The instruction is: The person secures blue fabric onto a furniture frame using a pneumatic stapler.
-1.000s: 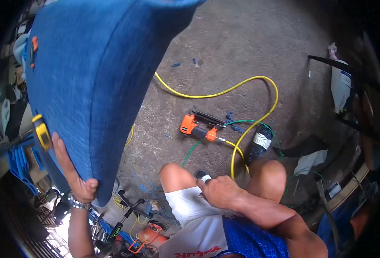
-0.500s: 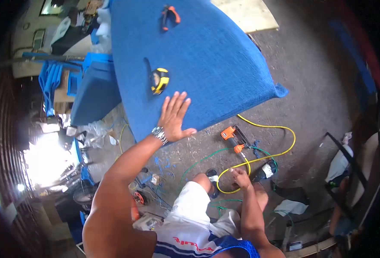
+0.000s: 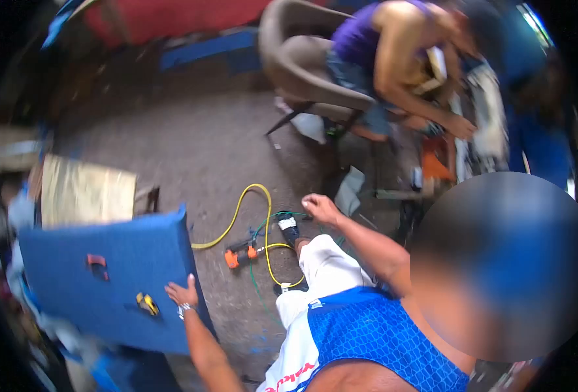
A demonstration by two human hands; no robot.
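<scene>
My left hand (image 3: 183,293), with a metal watch at the wrist, lies open on the blue fabric-covered padded panel (image 3: 122,297), near its right edge. Close to its fingertips rests a yellow and black tape measure (image 3: 147,304). Farther left on the fabric is a red-handled tool (image 3: 97,266), blurred here, which looked like pliers earlier. My right hand (image 3: 321,209) hangs over the floor with its fingers curled in; whether anything is inside them is hidden. An orange and black air staple gun (image 3: 241,255) lies on the floor between panel and feet.
A yellow air hose (image 3: 267,222) loops from the staple gun past my feet. Behind the panel is a pale board (image 3: 87,191). At the upper right, a person in a purple top (image 3: 393,39) leans forward in a brown chair (image 3: 277,39), hands on some work.
My view has swung to the right, bringing the seated person and chair into sight. My left hand stays flat on the panel; my right hand has lifted forward, away from my knee.
</scene>
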